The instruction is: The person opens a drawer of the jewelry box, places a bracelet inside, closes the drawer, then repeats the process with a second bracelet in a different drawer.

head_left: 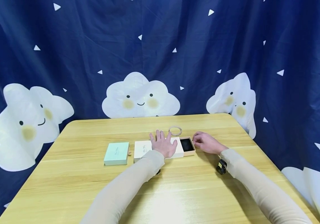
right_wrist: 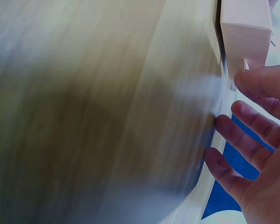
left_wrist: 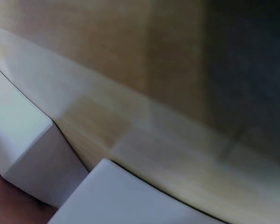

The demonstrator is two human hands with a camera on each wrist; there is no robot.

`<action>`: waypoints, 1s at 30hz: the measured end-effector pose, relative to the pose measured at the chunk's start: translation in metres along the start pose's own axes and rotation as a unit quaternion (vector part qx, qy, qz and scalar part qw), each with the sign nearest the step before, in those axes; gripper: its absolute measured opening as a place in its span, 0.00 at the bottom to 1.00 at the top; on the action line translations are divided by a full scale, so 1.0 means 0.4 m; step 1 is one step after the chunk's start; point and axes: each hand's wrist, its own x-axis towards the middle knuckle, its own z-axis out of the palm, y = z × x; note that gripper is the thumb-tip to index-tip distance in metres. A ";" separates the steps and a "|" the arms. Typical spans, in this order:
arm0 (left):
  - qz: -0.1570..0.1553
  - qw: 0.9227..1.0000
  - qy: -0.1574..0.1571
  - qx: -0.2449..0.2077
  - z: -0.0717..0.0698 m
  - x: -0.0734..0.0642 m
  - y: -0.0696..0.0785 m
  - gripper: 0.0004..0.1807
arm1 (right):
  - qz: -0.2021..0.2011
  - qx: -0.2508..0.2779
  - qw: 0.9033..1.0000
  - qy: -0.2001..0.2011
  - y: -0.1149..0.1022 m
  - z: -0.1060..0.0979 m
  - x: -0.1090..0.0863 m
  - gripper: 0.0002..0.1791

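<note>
My left hand (head_left: 164, 146) lies with fingers spread across the tops of the white boxes, hiding part of them. The left white box (head_left: 141, 149) has small print on its lid. From the right one, a white sleeve (head_left: 179, 149), a pale pink drawer (head_left: 189, 153) is pulled partly out, with a black lining (head_left: 186, 144) inside. At the drawer's outer end my right hand (head_left: 207, 143) pinches a small ribbon tab (right_wrist: 246, 64) between thumb and index finger. Its other fingers (right_wrist: 245, 142) are spread in the right wrist view.
A mint-green box (head_left: 117, 153) with a small tab on its right side sits to the left of the white boxes. Behind them lies a pale bangle (head_left: 175, 130). The wooden table (head_left: 73, 177) meets a dark blue curtain (head_left: 148, 59) with cloud faces.
</note>
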 end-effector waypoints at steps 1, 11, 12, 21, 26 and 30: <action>0.000 1.000 -0.001 -0.001 0.000 0.000 -0.001 0.36 | 0.002 0.000 1.000 -0.001 0.001 -0.001 0.000 0.08; -0.002 1.000 0.001 -0.005 0.012 0.009 -0.007 0.37 | 0.006 -0.006 1.000 0.000 0.008 -0.001 0.000 0.08; -0.002 1.000 0.003 -0.004 0.014 0.010 -0.007 0.37 | 0.006 -0.007 1.000 0.001 0.007 -0.002 -0.001 0.08; -0.003 1.000 0.001 0.002 0.018 0.014 -0.008 0.37 | 0.026 -0.021 0.999 -0.015 0.006 -0.003 0.000 0.07; -0.002 1.000 0.000 0.000 0.013 0.009 -0.007 0.37 | 0.030 -0.031 0.999 -0.028 0.002 -0.015 0.002 0.06; 0.000 1.000 0.004 0.000 0.001 -0.003 -0.003 0.36 | 0.028 -0.031 0.999 -0.030 -0.001 -0.027 0.013 0.05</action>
